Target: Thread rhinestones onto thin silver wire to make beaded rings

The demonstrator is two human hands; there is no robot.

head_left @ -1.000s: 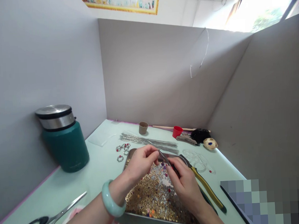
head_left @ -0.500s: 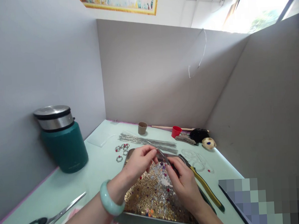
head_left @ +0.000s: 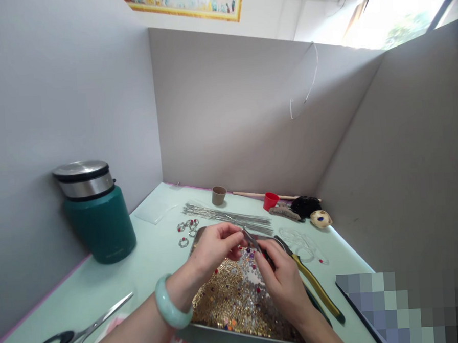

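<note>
From where I stand, two bare hands meet above a shallow metal tray (head_left: 248, 335) on a smooth, pale green table (head_left: 142, 268). The right hand (head_left: 283, 278) grips a slender, dark metal tool (head_left: 251, 240) between thumb and fingers, its narrow tip angled up toward the other hand. The left hand (head_left: 221, 246) has thumb and forefinger pressed together at that tip; whatever sits between them is too small to tell. A thick, glossy green bangle (head_left: 167, 305) circles the left wrist.

The tray is spread with tiny, shiny, gold and silver beads (head_left: 228, 299), too many to count, dotted with red, purple and orange ones. Behind it lies a bundle of thin, straight, silvery wires (head_left: 231, 218). To its left are about five small bead rings (head_left: 192, 224), most clustered, one lying apart. There is one pair of yellow-green-handled pliers (head_left: 319, 289) beside the tray, one pair of black-handled scissors (head_left: 82, 334), one teal, metal-topped jar (head_left: 101, 224), and two small cups, a brown cup (head_left: 219, 195) and a red cup (head_left: 271, 201).

Compared with half a second ago, the hands have barely shifted, and the rings, wires and cups lie where they were.
</note>
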